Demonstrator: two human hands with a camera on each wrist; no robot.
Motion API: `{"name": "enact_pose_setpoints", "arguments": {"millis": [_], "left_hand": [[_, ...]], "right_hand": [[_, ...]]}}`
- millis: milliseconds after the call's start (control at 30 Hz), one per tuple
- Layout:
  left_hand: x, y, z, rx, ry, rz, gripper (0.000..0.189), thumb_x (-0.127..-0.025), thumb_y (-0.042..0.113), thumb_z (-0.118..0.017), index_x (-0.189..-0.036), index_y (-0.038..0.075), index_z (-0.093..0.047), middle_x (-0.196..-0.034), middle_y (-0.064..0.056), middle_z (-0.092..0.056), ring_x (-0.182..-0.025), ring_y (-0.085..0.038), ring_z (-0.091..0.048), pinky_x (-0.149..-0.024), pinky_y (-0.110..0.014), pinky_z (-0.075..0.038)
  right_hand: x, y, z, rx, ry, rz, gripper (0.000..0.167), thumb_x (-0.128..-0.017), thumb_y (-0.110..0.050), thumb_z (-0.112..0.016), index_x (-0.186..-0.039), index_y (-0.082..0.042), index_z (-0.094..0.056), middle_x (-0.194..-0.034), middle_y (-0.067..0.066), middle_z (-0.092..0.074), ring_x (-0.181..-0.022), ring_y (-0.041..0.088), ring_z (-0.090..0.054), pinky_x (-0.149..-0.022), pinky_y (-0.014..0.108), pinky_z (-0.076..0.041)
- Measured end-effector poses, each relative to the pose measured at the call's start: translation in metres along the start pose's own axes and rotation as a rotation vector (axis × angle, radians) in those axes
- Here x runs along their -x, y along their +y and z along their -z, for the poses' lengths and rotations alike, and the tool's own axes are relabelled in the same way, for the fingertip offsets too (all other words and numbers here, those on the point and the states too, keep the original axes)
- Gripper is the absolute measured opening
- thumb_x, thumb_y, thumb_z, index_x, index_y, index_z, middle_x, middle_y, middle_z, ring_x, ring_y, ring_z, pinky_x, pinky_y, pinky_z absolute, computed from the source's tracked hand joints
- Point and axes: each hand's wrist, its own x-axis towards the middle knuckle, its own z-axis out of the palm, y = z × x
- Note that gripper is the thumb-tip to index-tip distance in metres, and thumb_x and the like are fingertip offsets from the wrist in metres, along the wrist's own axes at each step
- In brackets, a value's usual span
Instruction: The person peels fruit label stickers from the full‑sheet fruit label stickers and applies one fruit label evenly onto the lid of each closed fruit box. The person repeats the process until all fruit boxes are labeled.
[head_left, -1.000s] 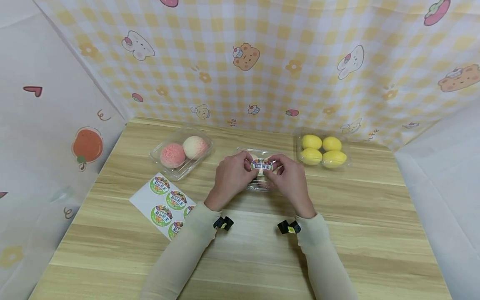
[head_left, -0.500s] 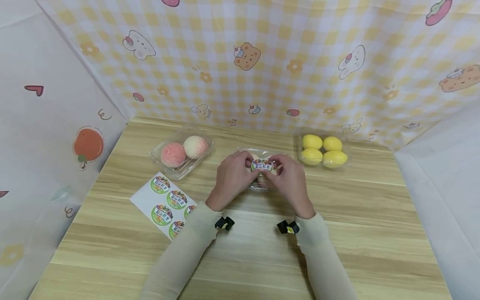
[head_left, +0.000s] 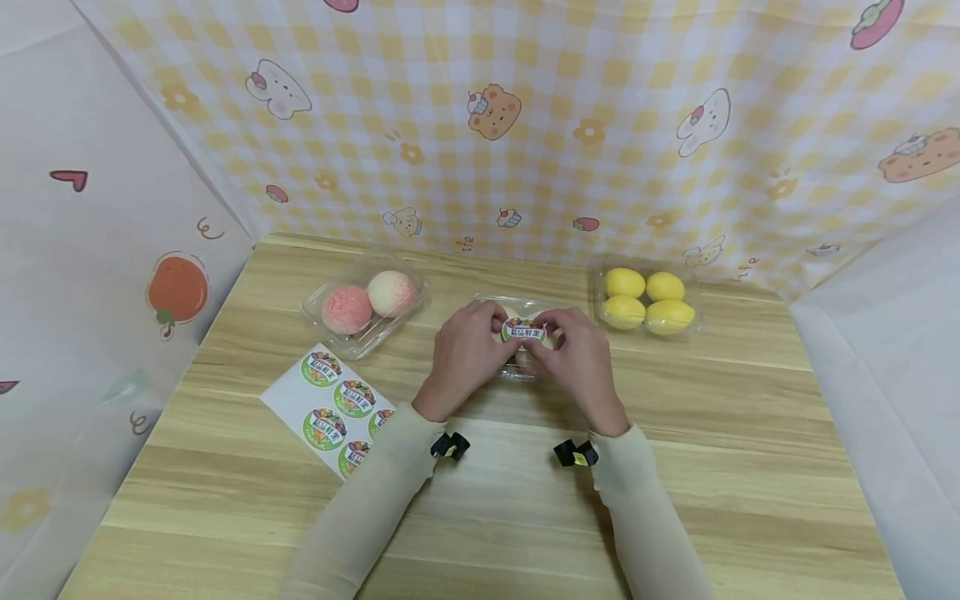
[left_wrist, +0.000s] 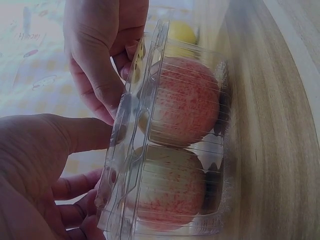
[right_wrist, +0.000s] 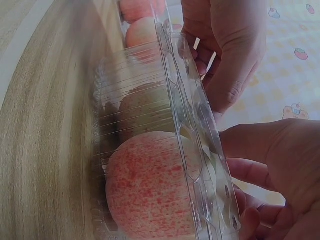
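Note:
A clear plastic clamshell box (head_left: pixel 517 374) stands at the middle of the table. Inside are pink-and-white peaches (left_wrist: pixel 184 102). Over its lid lies a round fruit-label sticker (head_left: pixel 524 331), seen face up in the head view. My left hand (head_left: pixel 468 346) pinches the sticker's left edge with thumb and forefinger. At the opposite edge my right hand (head_left: pixel 579 354) does the same. Both thumbs cover part of the lower rim. In the wrist views, the fingers are close against the lid; whether the whole sticker touches it, I cannot tell.
Left at the back, another clear box (head_left: pixel 365 343) holds two peaches. Yellow lemons (head_left: pixel 669 317) fill a clear box at the back right. A white sheet of round stickers (head_left: pixel 288 392) lies beside my left forearm. A checked curtain (head_left: pixel 420 179) hangs behind the table.
Both hands stay at the sticker over the box, with only very slight finger shifts. The boxes and the sticker sheet keep their places.

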Motion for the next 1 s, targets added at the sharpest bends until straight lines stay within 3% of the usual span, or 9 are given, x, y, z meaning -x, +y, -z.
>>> {"name": "enact_pose_setpoints", "arguments": {"millis": [400,700,1000], "left_hand": [[0.0015,-0.0017,-0.0003,-0.034,0.014,-0.044,0.029,-0.090,0.036,-0.093,-0.106,0.016,-0.079,-0.102,-0.002,-0.071,-0.090,-0.017,-0.067,-0.069,-0.036,-0.055],[0.0016,0.0004,0.0017,-0.087,-0.024,-0.075,0.024,-0.095,0.036,-0.090,-0.110,0.018,-0.085,-0.110,-0.004,-0.070,-0.092,-0.020,-0.065,-0.069,-0.037,-0.056],[0.0017,-0.0017,0.0036,-0.085,-0.021,-0.075,0.019,-0.095,0.030,-0.090,-0.108,0.018,-0.085,-0.109,-0.003,-0.071,-0.088,-0.019,-0.063,-0.069,-0.036,-0.054]], "right_hand": [[0.0008,0.0026,-0.0013,0.016,-0.002,0.030,0.022,-0.089,-0.018,-0.094,-0.106,-0.006,-0.086,-0.100,0.012,-0.068,-0.069,0.021,-0.060,-0.065,0.039,-0.048],[0.0012,0.0005,0.0004,0.028,-0.011,0.049,0.023,-0.088,-0.018,-0.094,-0.106,-0.006,-0.087,-0.103,0.013,-0.067,-0.069,0.023,-0.061,-0.069,0.044,-0.049],[0.0023,0.0044,0.0041,0.004,-0.008,0.018,0.013,-0.091,-0.011,-0.090,-0.102,-0.006,-0.086,-0.103,0.012,-0.068,-0.070,0.020,-0.058,-0.062,0.035,-0.046]]}}
